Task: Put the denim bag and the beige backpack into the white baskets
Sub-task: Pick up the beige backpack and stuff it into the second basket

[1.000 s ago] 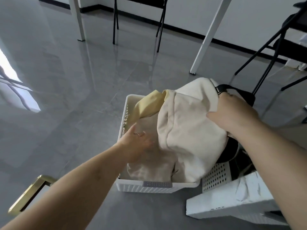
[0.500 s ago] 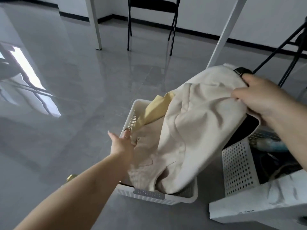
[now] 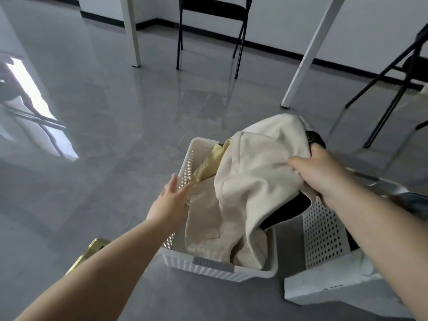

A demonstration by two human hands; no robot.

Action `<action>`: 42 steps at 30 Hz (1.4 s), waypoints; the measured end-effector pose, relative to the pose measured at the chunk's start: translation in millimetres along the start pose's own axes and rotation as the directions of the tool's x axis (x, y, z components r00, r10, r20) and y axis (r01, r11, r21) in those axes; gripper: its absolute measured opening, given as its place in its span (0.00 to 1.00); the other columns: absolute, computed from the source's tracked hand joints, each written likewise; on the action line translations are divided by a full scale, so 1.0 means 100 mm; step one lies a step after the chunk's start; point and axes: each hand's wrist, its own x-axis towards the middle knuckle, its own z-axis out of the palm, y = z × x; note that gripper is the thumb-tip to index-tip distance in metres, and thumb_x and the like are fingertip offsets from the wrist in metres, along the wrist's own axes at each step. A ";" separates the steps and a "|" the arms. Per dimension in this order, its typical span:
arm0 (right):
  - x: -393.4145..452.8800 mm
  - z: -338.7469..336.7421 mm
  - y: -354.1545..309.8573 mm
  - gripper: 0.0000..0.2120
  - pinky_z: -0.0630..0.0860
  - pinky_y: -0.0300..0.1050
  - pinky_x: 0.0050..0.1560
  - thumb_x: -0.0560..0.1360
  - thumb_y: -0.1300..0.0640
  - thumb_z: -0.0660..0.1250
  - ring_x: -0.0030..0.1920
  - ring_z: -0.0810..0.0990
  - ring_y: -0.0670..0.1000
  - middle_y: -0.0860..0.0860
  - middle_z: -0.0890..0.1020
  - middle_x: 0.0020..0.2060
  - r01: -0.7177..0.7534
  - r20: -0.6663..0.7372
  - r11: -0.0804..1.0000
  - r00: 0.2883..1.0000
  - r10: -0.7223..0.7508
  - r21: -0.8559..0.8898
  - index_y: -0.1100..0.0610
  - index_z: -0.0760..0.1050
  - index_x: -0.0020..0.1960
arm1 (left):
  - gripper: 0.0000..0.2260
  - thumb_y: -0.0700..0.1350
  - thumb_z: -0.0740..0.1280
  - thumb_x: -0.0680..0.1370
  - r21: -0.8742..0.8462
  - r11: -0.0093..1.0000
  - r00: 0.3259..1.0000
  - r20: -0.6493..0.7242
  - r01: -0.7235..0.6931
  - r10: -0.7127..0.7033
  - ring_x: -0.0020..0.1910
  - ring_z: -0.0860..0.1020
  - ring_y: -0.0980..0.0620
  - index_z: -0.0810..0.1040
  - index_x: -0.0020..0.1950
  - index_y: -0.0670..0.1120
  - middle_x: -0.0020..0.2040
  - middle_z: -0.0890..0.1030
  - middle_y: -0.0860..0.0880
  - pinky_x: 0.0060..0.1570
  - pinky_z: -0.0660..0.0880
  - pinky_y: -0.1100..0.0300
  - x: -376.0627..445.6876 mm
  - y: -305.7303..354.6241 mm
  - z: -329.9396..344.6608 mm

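Right hand (image 3: 324,174) clenched on the beige backpack (image 3: 257,179) – bag half inside the white basket (image 3: 215,267), upper part hanging over its right rim. Left hand (image 3: 171,200) spread flat, fingers loose, at the basket's left wall – grasping nothing

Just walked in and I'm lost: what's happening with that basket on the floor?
A person is stuffing a beige backpack into a white basket on the floor. The right hand grips the backpack's top, which sticks up above the rim. The left hand is open at the basket's left wall. A second white basket stands to the right.
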 end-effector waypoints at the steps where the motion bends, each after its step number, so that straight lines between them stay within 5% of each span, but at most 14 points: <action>1: 0.01 -0.01 -0.02 0.13 0.77 0.52 0.48 0.70 0.58 0.63 0.48 0.79 0.59 0.56 0.80 0.47 -0.006 0.014 1.000 1.000 0.006 0.009 0.55 0.73 0.54 | 0.29 0.36 0.56 0.74 -0.049 0.998 0.999 0.020 0.049 -0.048 0.70 0.67 0.38 0.62 0.73 0.56 0.79 0.50 0.47 0.61 0.73 0.46 -0.05 0.00 0.00; 4: 0.08 -0.09 -0.24 0.13 0.79 0.53 0.46 0.69 0.62 0.61 0.45 0.81 0.59 0.57 0.81 0.46 0.057 0.020 0.963 0.998 -0.064 0.262 0.55 0.75 0.53 | 0.25 0.36 0.58 0.73 -0.141 0.989 0.999 -0.027 0.043 -0.047 0.61 0.75 0.41 0.69 0.69 0.53 0.74 0.64 0.48 0.57 0.75 0.49 -0.11 0.06 0.00; 8: 0.16 -0.11 -0.40 0.10 0.80 0.50 0.48 0.74 0.57 0.62 0.44 0.82 0.54 0.54 0.82 0.46 0.065 0.003 0.836 0.997 -0.080 0.545 0.54 0.75 0.54 | 0.25 0.33 0.58 0.73 -0.300 0.954 1.000 0.021 -0.007 0.014 0.69 0.69 0.45 0.70 0.69 0.49 0.73 0.65 0.46 0.65 0.68 0.55 -0.06 0.20 0.12; 12: -0.06 0.03 -0.11 0.36 0.76 0.52 0.61 0.60 0.28 0.63 0.56 0.80 0.52 0.48 0.82 0.55 0.044 0.144 0.976 0.987 -0.076 0.214 0.49 0.75 0.60 | 0.21 0.37 0.60 0.76 -0.552 0.832 0.971 -0.224 -0.058 -0.081 0.74 0.62 0.50 0.71 0.68 0.51 0.75 0.64 0.49 0.70 0.59 0.58 -0.16 0.41 0.11; 14: -0.30 0.16 -0.04 0.27 0.69 0.36 0.64 0.69 0.34 0.63 0.59 0.76 0.44 0.44 0.78 0.57 0.278 0.114 0.950 0.949 -0.295 0.144 0.49 0.72 0.60 | 0.16 0.48 0.61 0.78 -0.793 0.589 0.946 -0.292 -0.158 -0.139 0.70 0.68 0.55 0.70 0.66 0.55 0.69 0.72 0.56 0.69 0.64 0.59 -0.36 0.56 0.00; 16: -0.45 0.36 -0.04 0.29 0.62 0.39 0.70 0.73 0.40 0.60 0.67 0.69 0.48 0.50 0.72 0.65 0.527 0.080 0.848 0.844 -0.530 0.049 0.55 0.66 0.68 | 0.24 0.62 0.60 0.73 -0.869 0.385 0.928 -0.364 -0.310 -0.076 0.67 0.70 0.65 0.68 0.67 0.56 0.65 0.73 0.67 0.65 0.67 0.66 -0.65 0.68 -0.12; 18: -0.49 0.56 -0.16 0.28 0.58 0.42 0.72 0.77 0.45 0.59 0.71 0.64 0.52 0.53 0.67 0.70 0.588 0.166 0.809 0.798 -0.579 -0.008 0.57 0.61 0.72 | 0.30 0.65 0.63 0.69 -0.831 0.381 0.905 -0.422 -0.406 0.045 0.67 0.66 0.71 0.63 0.69 0.59 0.66 0.69 0.73 0.62 0.66 0.73 -0.85 0.73 -0.13; 20: -0.42 0.72 -0.28 0.24 0.60 0.45 0.71 0.79 0.50 0.58 0.72 0.64 0.52 0.52 0.67 0.72 0.607 0.265 0.793 0.775 -0.574 -0.058 0.55 0.61 0.74 | 0.32 0.59 0.69 0.69 -0.829 0.425 0.924 -0.378 -0.364 0.054 0.68 0.69 0.64 0.62 0.71 0.60 0.69 0.71 0.63 0.62 0.70 0.64 -0.86 0.70 -0.09; 23: -0.43 0.73 -0.24 0.24 0.67 0.47 0.68 0.77 0.55 0.60 0.69 0.70 0.53 0.54 0.73 0.68 0.747 0.134 0.651 0.665 -0.735 -0.134 0.57 0.66 0.72 | 0.19 0.49 0.70 0.72 -0.873 0.440 0.929 -0.319 -0.210 -0.189 0.56 0.78 0.55 0.73 0.62 0.56 0.56 0.80 0.55 0.52 0.75 0.56 -0.76 0.55 -0.06; 26: -0.42 0.71 0.26 0.21 0.69 0.43 0.68 0.74 0.61 0.64 0.64 0.75 0.52 0.53 0.77 0.63 0.833 0.025 0.521 0.534 -0.845 -0.188 0.58 0.72 0.67 | 0.04 0.49 0.67 0.74 -0.940 0.312 0.888 -0.258 -0.139 -0.380 0.44 0.75 0.49 0.78 0.46 0.51 0.41 0.78 0.50 0.43 0.74 0.52 -0.69 0.39 -0.08; 30: -0.32 0.74 1.09 0.38 0.60 0.43 0.72 0.72 0.61 0.65 0.74 0.62 0.54 0.52 0.59 0.76 0.577 0.439 0.701 0.805 -0.399 -0.419 0.51 0.53 0.77 | 0.06 0.46 0.63 0.79 -0.991 0.115 0.903 -0.109 -0.067 -0.416 0.51 0.77 0.44 0.79 0.51 0.47 0.48 0.81 0.44 0.56 0.74 0.39 -0.69 0.29 -0.14; 32: -0.27 0.82 1.23 0.36 0.67 0.47 0.67 0.75 0.58 0.60 0.70 0.67 0.57 0.53 0.61 0.75 0.448 0.494 0.714 0.854 -0.164 -0.538 0.49 0.46 0.78 | 0.09 0.47 0.62 0.79 -0.998 0.026 0.919 -0.056 -0.049 -0.391 0.58 0.78 0.41 0.79 0.54 0.47 0.54 0.81 0.43 0.60 0.74 0.38 -0.68 0.33 -0.23; 39: -0.02 0.97 0.89 0.17 0.72 0.45 0.49 0.80 0.56 0.51 0.55 0.80 0.61 0.58 0.81 0.56 0.312 0.205 0.769 0.950 -0.236 -0.559 0.52 0.66 0.68 | 0.10 0.46 0.60 0.80 -0.988 -0.124 0.960 -0.056 -0.093 -0.276 0.60 0.78 0.43 0.77 0.58 0.46 0.56 0.82 0.44 0.60 0.74 0.42 -0.57 0.54 -0.45; 42: -0.23 0.83 0.83 0.20 0.75 0.50 0.47 0.78 0.54 0.55 0.51 0.81 0.61 0.57 0.82 0.52 0.387 0.218 0.740 0.922 -0.321 -0.550 0.50 0.63 0.70 | 0.11 0.47 0.61 0.80 -0.985 -0.137 0.953 -0.062 -0.107 -0.297 0.60 0.78 0.45 0.77 0.59 0.46 0.57 0.81 0.44 0.59 0.75 0.47 -0.49 0.54 -0.52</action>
